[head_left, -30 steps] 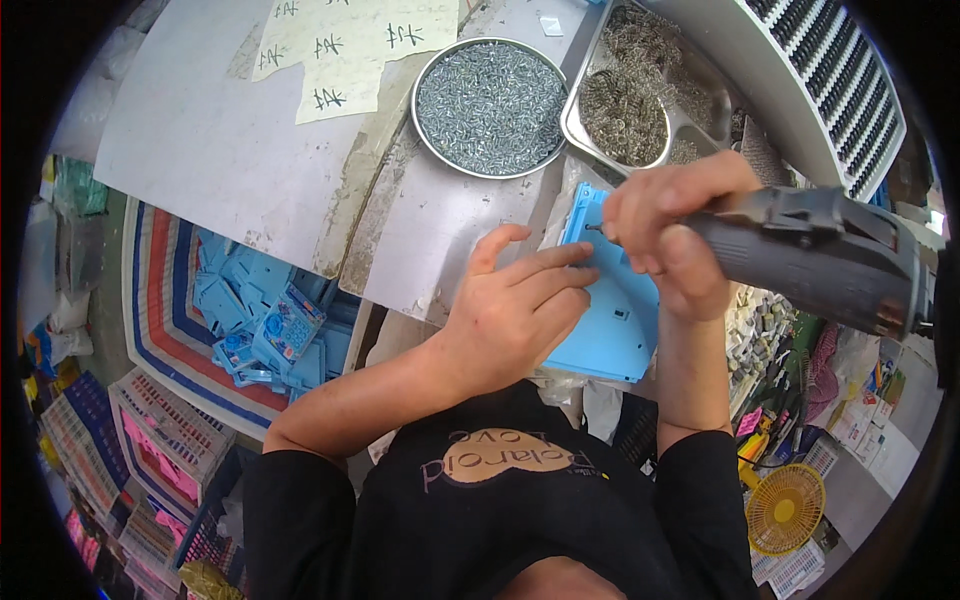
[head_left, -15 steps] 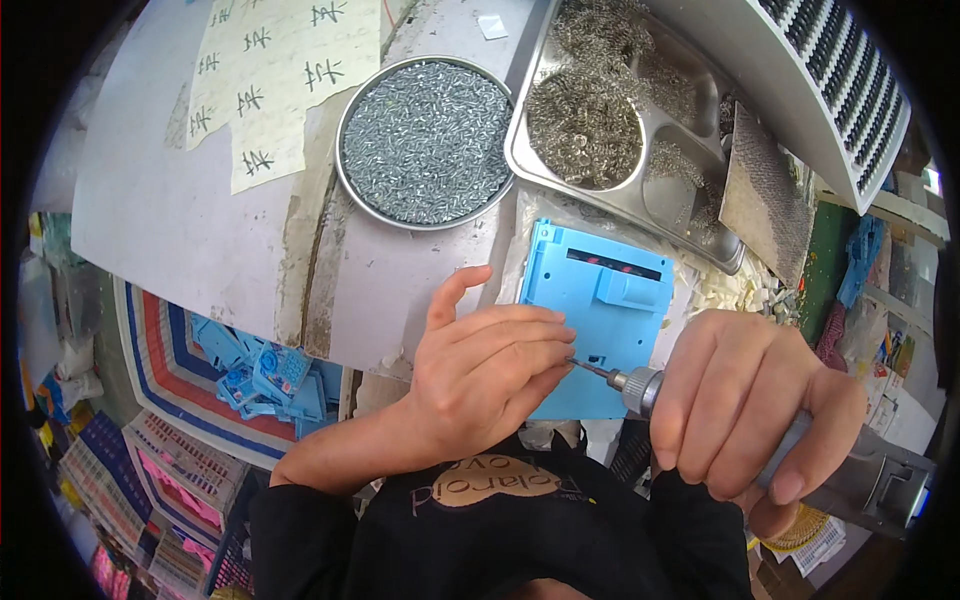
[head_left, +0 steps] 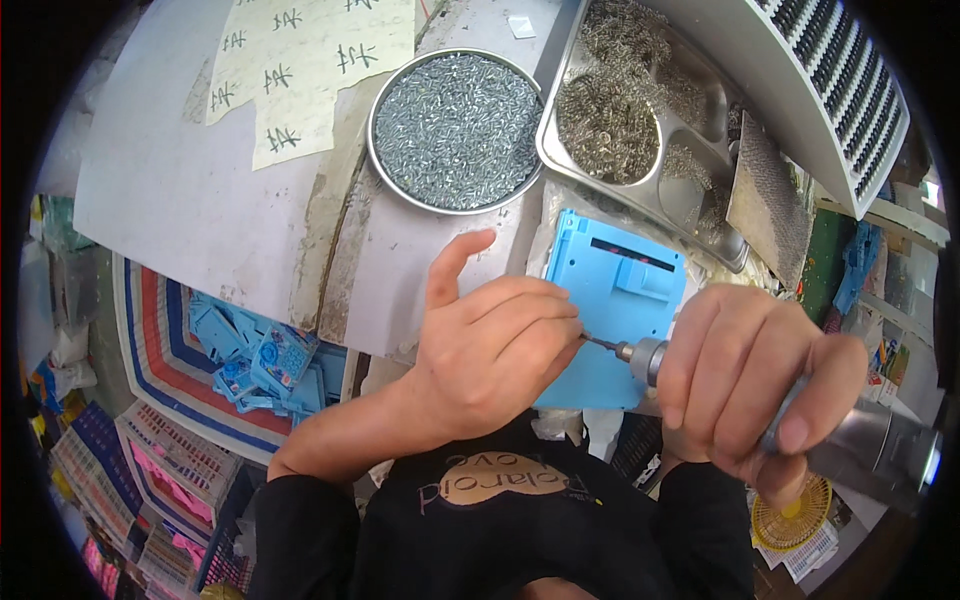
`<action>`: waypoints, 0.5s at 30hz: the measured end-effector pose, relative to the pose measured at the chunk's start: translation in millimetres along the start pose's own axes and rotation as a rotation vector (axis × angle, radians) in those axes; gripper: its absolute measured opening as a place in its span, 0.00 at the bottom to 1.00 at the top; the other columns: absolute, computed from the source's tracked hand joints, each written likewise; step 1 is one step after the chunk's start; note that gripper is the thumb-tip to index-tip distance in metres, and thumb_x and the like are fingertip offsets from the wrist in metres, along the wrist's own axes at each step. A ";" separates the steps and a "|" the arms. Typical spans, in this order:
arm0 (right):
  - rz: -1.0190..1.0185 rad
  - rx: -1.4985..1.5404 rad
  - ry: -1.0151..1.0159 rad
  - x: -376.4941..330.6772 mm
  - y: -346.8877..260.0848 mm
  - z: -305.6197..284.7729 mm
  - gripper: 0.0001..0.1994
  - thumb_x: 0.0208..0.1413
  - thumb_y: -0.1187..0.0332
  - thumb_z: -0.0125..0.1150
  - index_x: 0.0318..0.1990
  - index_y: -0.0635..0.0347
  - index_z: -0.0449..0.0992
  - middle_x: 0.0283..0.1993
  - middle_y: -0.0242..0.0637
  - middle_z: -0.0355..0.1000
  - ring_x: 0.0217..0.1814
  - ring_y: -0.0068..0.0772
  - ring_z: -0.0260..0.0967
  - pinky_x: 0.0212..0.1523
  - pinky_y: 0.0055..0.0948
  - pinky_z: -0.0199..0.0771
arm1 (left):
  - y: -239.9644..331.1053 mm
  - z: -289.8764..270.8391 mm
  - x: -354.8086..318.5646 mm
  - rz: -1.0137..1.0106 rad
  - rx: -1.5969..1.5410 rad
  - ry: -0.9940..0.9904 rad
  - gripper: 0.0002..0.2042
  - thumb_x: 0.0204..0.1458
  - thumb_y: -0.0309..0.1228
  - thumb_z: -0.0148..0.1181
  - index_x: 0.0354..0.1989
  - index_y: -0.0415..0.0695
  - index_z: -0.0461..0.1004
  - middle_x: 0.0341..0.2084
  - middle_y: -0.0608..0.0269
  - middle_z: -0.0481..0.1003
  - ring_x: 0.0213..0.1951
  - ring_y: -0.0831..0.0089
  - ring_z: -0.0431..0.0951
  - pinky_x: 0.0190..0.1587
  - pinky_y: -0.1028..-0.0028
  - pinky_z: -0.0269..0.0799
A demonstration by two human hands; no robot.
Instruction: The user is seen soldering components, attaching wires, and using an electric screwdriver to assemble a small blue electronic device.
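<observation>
Away from the far corner of the flat sky-blue plastic panel point(head_left: 612, 303) had moved the grey cylindrical powered screwdriver point(head_left: 872, 452), wrapped in the right hand point(head_left: 750, 385). Beside the left hand point(head_left: 500, 345), its pinch hidden, and over the panel, keeping the bit point(head_left: 600, 342) square probably mattered.

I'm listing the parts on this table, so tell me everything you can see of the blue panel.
The panel is flat, light blue and looks plastic. Near its far edge runs a dark slot, with a raised block just nearer; small dark holes dot its face. It lies slightly turned on the near side of the metal tray. The left hand covers part of its left side. The driver in the right hand points its bit over it; whether either touches it is hidden.
</observation>
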State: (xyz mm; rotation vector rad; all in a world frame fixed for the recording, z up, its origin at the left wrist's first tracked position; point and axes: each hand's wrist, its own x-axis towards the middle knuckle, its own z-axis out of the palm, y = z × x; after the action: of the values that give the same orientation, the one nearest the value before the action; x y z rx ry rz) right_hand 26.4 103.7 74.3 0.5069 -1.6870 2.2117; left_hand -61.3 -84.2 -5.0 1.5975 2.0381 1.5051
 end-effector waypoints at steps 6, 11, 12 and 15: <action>0.029 -0.141 0.169 -12.1 -3.1 24.0 0.12 0.64 0.60 0.60 0.48 0.50 0.66 0.19 0.22 0.68 0.17 0.16 0.64 0.25 0.23 0.69 | -69.2 -44.3 45.6 -0.050 0.498 0.023 0.11 0.48 0.34 0.71 0.39 0.46 0.83 0.43 0.66 0.80 0.47 0.61 0.77 0.59 0.53 0.59; 0.081 -0.223 0.261 -19.9 14.4 44.5 0.13 0.63 0.59 0.61 0.46 0.51 0.65 0.18 0.24 0.64 0.16 0.21 0.61 0.25 0.28 0.70 | -90.3 -38.9 37.0 -0.066 0.739 0.069 0.06 0.51 0.36 0.69 0.32 0.49 0.85 0.36 0.68 0.80 0.47 0.65 0.75 0.59 0.58 0.58; 0.089 -0.227 0.279 -20.2 15.0 47.1 0.13 0.63 0.59 0.62 0.45 0.52 0.65 0.18 0.24 0.64 0.16 0.22 0.61 0.26 0.29 0.70 | -90.4 -38.3 36.4 -0.070 0.695 0.090 0.06 0.51 0.36 0.68 0.31 0.50 0.85 0.35 0.69 0.80 0.47 0.66 0.76 0.59 0.58 0.58; 0.120 -0.217 0.313 -20.9 15.4 55.2 0.14 0.62 0.59 0.63 0.44 0.52 0.65 0.17 0.25 0.63 0.16 0.23 0.61 0.26 0.31 0.71 | -99.4 -33.3 35.9 -0.022 0.683 0.131 0.07 0.53 0.38 0.66 0.30 0.52 0.86 0.31 0.71 0.79 0.46 0.69 0.76 0.58 0.57 0.60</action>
State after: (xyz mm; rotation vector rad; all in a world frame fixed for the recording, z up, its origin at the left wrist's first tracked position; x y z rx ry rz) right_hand 43.0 45.7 65.0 0.0037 -1.7917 2.0222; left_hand -162.0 -69.0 -48.6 1.6862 2.8364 0.9638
